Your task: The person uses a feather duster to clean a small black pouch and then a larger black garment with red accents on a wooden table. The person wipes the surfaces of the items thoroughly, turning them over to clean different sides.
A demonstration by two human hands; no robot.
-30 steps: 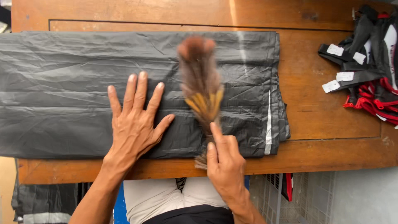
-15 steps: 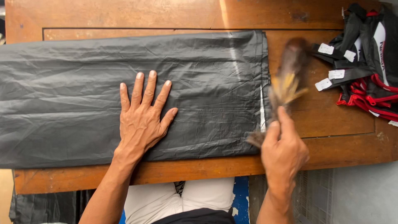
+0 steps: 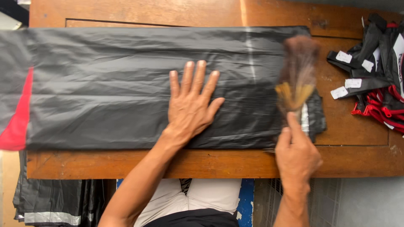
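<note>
Left hand (image 3: 191, 110) flat, fingers spread, on black garment (image 3: 105, 88); right hand (image 3: 296, 155) fingers closed around feather brush (image 3: 298, 80) over garment edge.

Under both hands, a brown wooden table (image 3: 357, 159), worn and scuffed, with a raised border around a sunken middle panel. Beyond the left hand (image 3: 191, 105), at the far edge, a pale streak of light (image 3: 243, 10) across the wood. Beyond the right hand (image 3: 296, 155), toward the far corner, a dark stain (image 3: 322, 23). Nearer than the right hand, below the table's front edge, grey floor tiles (image 3: 362, 201) and a wire grid (image 3: 269, 197); just left of that, a chipped blue surface (image 3: 244, 201). Far left of the left hand, a pale yellowish strip of floor (image 3: 6, 189). Soft, even light throughout.
</note>
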